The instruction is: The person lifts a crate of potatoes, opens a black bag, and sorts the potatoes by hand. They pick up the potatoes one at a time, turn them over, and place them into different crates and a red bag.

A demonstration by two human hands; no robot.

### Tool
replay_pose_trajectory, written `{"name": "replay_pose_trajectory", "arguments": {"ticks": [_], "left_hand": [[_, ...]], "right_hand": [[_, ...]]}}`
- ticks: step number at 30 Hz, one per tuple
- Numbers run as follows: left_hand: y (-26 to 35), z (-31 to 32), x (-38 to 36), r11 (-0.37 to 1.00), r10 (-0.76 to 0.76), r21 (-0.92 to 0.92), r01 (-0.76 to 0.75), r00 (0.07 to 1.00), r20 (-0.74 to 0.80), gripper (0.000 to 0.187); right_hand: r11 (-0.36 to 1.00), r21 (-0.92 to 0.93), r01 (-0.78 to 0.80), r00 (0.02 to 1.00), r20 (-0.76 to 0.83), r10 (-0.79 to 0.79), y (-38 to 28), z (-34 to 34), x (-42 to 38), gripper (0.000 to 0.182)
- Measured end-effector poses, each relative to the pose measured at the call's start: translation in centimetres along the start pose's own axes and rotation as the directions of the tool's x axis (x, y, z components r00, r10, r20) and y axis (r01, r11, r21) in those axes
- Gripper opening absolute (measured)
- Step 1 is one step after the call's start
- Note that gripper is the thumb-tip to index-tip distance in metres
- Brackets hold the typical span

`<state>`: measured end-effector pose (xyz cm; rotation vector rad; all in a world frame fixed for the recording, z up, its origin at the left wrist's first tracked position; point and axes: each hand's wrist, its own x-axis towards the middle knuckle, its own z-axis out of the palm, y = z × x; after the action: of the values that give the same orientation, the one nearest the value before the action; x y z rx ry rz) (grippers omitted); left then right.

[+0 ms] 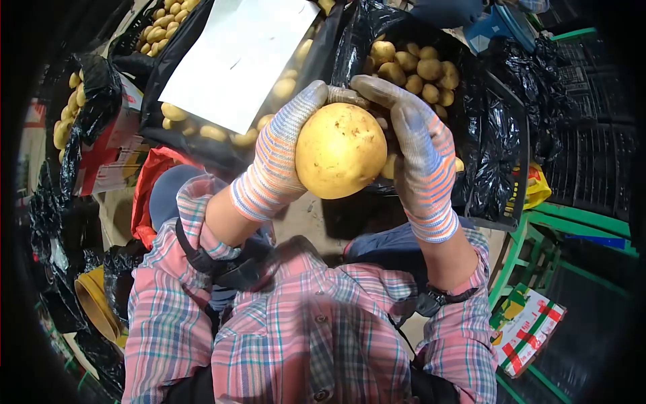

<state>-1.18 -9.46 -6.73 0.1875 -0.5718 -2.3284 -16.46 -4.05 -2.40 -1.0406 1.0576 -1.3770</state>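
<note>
Though its far side is hidden, potato [340, 151] clasped between gloved left hand [277, 158] and right hand [420, 161]

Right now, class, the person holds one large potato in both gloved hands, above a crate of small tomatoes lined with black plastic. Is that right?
Not quite. The head view shows the crate holds small potatoes, not tomatoes. The rest stands: left hand and right hand, gloved, hold the large potato.

black-lined crates of potatoes [417, 67], white paper sheet [235, 57], green stool [538, 229], printed carton [528, 326]
</note>
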Motion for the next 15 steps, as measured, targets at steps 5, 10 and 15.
{"name": "replay_pose_trajectory", "arguments": {"ticks": [5, 10, 15], "left_hand": [[0.2, 0.0, -0.2, 0.830, 0.219, 0.548, -0.105, 0.965, -0.147, 0.045], [0.1, 0.1, 0.1, 0.831, 0.269, 0.542, -0.127, 0.944, -0.192, 0.042], [0.3, 0.5, 0.4, 0.579, 0.574, 0.736, -0.351, 0.816, -0.063, 0.028]], "right_hand": [[0.832, -0.383, 0.400, 0.912, 0.079, -0.402, 0.3, -0.8, -0.2, 0.022], [0.748, -0.471, 0.467, 0.881, 0.173, -0.441, 0.8, -1.0, -0.6, 0.034], [0.834, -0.524, 0.176, 0.984, 0.105, -0.142, 2.2, 0.9, -0.7, 0.091]]}}
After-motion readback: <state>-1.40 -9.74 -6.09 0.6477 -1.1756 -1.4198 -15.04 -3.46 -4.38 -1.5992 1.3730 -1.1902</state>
